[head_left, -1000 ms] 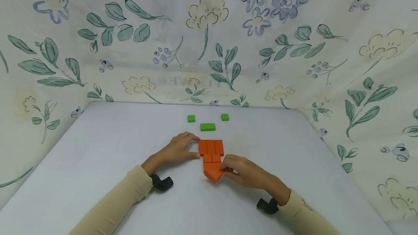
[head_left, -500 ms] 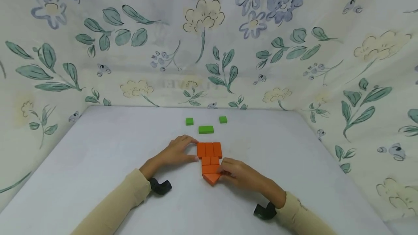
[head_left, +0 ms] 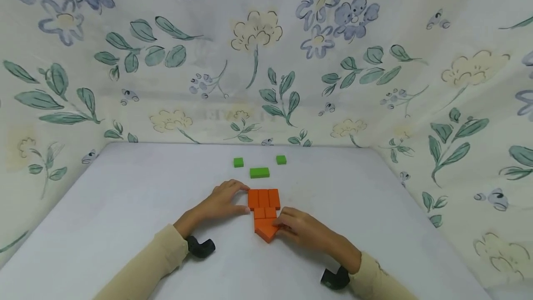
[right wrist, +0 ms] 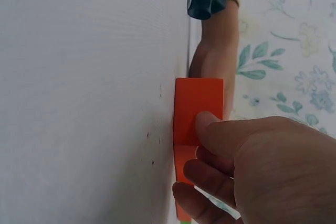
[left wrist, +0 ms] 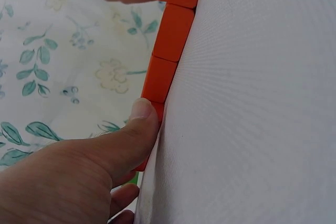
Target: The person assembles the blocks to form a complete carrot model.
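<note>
If the right hand (head_left: 307,229), pinching the pointed block (head_left: 265,234), pushes hard, the orange blocks (head_left: 263,199) (left hand (head_left: 218,202) spread against them) could skew.

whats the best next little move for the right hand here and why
Probably a gentle nudge of the pointed orange block toward the row of three orange blocks, to settle its alignment. The right hand pinches it at the arrangement's near end, while the left hand touches that row's side and could brace it.
</note>
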A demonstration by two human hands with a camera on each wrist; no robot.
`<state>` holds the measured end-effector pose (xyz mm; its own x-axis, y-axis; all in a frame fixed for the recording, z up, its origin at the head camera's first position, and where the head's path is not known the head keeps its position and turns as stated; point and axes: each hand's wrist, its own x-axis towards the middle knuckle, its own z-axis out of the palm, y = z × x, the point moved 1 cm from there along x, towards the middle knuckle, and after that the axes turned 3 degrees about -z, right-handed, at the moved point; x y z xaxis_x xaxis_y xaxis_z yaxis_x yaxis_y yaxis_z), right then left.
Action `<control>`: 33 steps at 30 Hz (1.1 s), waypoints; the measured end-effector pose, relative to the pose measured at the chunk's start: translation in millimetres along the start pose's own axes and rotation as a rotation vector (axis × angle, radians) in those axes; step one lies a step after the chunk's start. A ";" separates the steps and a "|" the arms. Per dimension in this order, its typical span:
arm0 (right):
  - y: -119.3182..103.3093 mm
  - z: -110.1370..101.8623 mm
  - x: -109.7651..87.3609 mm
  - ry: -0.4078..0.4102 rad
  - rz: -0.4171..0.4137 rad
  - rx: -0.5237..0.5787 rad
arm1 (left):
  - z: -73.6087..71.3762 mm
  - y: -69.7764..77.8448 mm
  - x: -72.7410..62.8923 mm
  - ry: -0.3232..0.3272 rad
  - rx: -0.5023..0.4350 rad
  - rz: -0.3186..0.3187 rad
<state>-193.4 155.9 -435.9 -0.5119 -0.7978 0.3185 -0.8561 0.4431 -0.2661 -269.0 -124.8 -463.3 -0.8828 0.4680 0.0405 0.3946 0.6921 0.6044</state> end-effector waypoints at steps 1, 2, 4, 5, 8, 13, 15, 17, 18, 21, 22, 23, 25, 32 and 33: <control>-0.5 0.7 0.2 0.003 -0.001 -0.004 | -0.3 -0.2 -1.2 -0.001 -0.002 0.000; -1.0 1.2 0.4 0.006 -0.001 -0.009 | -0.7 -0.2 -2.2 -0.004 -0.003 -0.001; -1.3 1.7 0.3 0.013 -0.001 -0.014 | -1.4 0.6 -3.1 -0.003 -0.002 0.006; -1.1 2.0 0.0 0.017 -0.001 -0.015 | -1.7 1.2 -2.9 -0.001 -0.002 0.008; -1.2 1.8 0.3 0.019 0.000 -0.012 | -2.3 1.5 -2.6 0.005 0.008 0.007; -1.5 1.0 1.1 0.005 0.009 -0.006 | -1.8 1.1 -2.3 0.005 0.004 0.001; -1.8 0.9 0.7 0.005 0.009 -0.005 | -1.1 1.5 -2.5 0.006 0.002 0.005; -2.3 1.1 0.2 0.012 0.004 -0.006 | -0.6 1.8 -3.0 0.006 0.001 0.006; -2.5 1.1 0.1 0.012 0.006 -0.008 | -0.4 1.7 -3.1 0.007 0.001 0.005; -4.4 1.8 -0.7 0.012 0.009 -0.026 | 1.4 1.0 -4.1 0.003 0.003 0.001; -4.7 1.9 -1.0 0.011 0.009 -0.034 | 1.6 1.1 -4.1 0.000 0.004 0.002; -5.0 2.0 -1.3 0.011 0.007 -0.042 | 1.5 1.3 -4.1 -0.003 0.007 0.003; -4.9 1.7 -1.4 0.013 0.006 -0.059 | 0.8 1.9 -3.3 -0.008 0.012 0.008; -1.6 0.8 0.3 0.030 -0.009 -0.068 | -2.3 1.9 -0.6 -0.006 0.014 -0.008; -1.6 1.1 0.3 0.028 -0.012 -0.060 | -1.9 1.3 -1.1 -0.008 0.012 -0.009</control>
<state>-192.1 154.6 -436.4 -0.5030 -0.7918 0.3465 -0.8643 0.4581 -0.2079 -268.0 -125.4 -461.0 -0.8842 0.4662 0.0288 0.3901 0.7030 0.5947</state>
